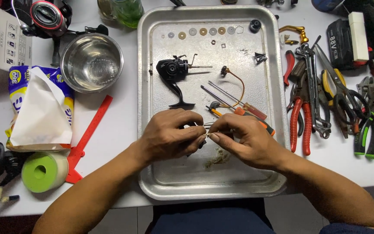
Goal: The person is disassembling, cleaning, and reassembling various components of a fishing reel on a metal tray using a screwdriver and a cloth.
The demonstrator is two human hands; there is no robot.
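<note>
Mid-disassembly: left hand [169,134] and right hand [243,138] together, pinching thin bent wire part [204,125] over dented metal tray [152,182]; next needs steady fingertip grip, likely.

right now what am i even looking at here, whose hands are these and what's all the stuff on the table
This is one picture from a camera worn on a person's head, looking down at their own two bare hands. The left hand and right hand meet over a dented silver metal tray and pinch a small thin wire part between them; it is too small to identify. On the tray lie a black fishing reel body, a row of small round washers and orange-handled screwdrivers. Beside the tray sit a shiny steel bowl and red-handled pliers.
</note>
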